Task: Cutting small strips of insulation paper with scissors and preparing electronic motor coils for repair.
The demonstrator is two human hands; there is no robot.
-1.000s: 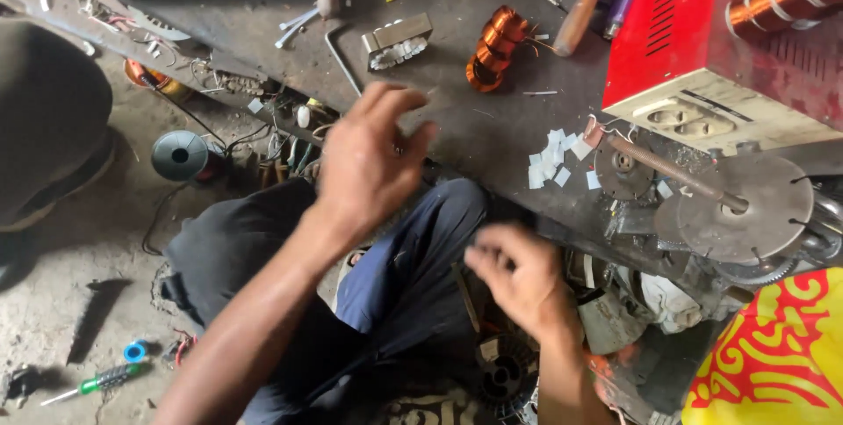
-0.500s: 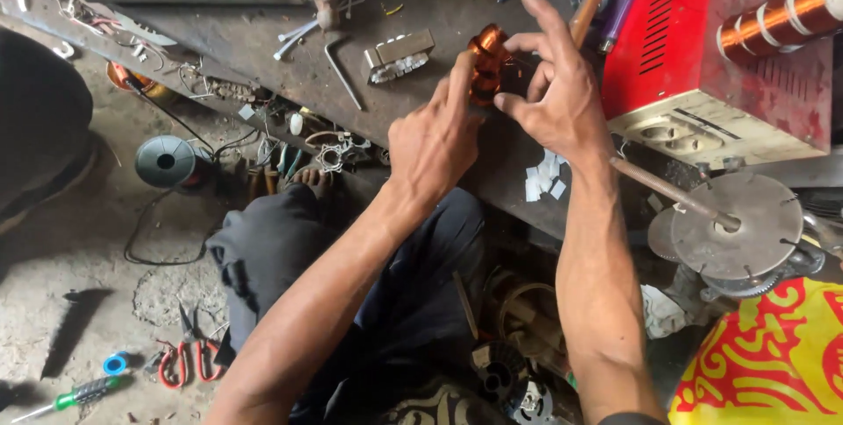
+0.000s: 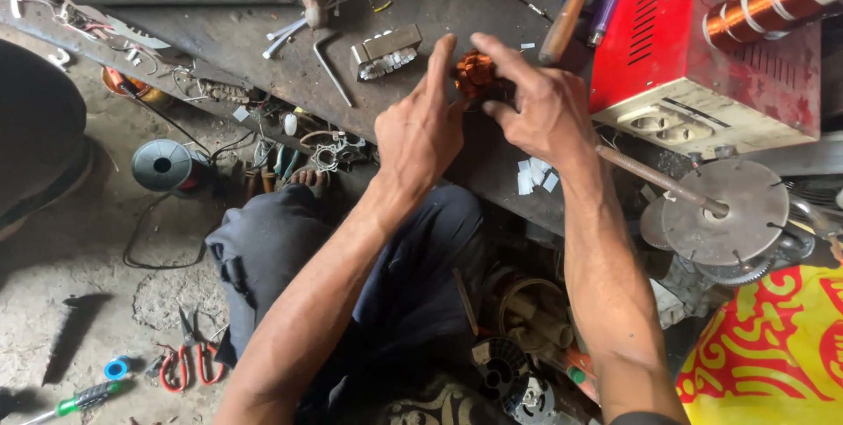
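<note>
Both my hands meet on a copper wire coil (image 3: 474,71) lying on the dark workbench (image 3: 263,43). My left hand (image 3: 421,131) presses against the coil's left side with its fingers stretched out. My right hand (image 3: 540,104) curls over the coil's right side, fingers closed on it. Most of the coil is hidden behind my fingers. A small metal laminated core (image 3: 385,52) lies just left of the coil.
A red machine with sockets (image 3: 702,47) stands at the right with a copper-wound spool (image 3: 760,3) above it. A round metal disc on a rod (image 3: 724,210) lies at its front. A wooden-handled tool (image 3: 566,17), hex key (image 3: 332,65), wire spool (image 3: 165,164), scissors (image 3: 189,355) and a screwdriver (image 3: 75,403) lie around.
A second ago both hands were low over my lap, away from the coil. They rose to the bench and closed around the copper coil, and now hold it there.
</note>
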